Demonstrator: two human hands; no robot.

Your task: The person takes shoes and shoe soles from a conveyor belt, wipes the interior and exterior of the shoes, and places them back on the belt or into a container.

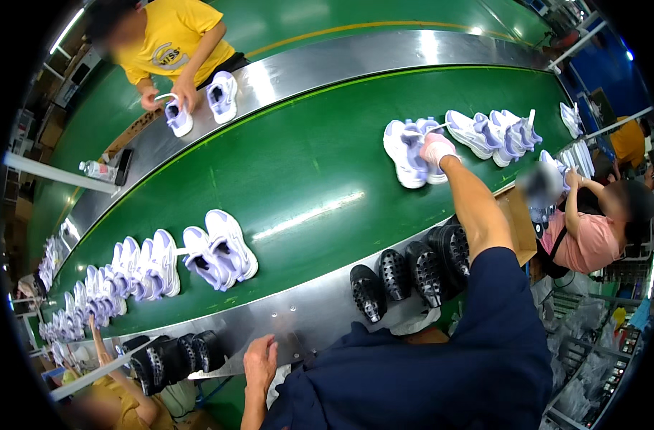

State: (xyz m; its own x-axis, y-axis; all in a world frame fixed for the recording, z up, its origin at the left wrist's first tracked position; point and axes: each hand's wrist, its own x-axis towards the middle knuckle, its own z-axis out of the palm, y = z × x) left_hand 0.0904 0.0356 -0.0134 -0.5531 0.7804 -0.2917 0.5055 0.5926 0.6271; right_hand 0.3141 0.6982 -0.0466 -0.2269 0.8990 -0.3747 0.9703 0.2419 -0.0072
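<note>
My right hand (438, 150), in a pale pink-white glove, reaches far across the green conveyor belt (320, 165). Its fingers are closed on a white and lavender sneaker (432, 173), part of which the glove hides. Against that shoe stands another sneaker (402, 154) of the same kind. My bare left hand (259, 362) is low near the metal edge (284, 315) of the line, holding nothing, its fingers loosely apart. Closest to it on the belt is a pair of sneakers (223, 251).
Black shoe forms (395, 276) line the near metal ledge, with more black forms (173, 358) at left. Rows of sneakers (144, 265) cover the belt's left end; others (492, 136) stand right. Across the belt, a person (173, 43) handles a sneaker. A cardboard box (515, 222) is beside my right arm.
</note>
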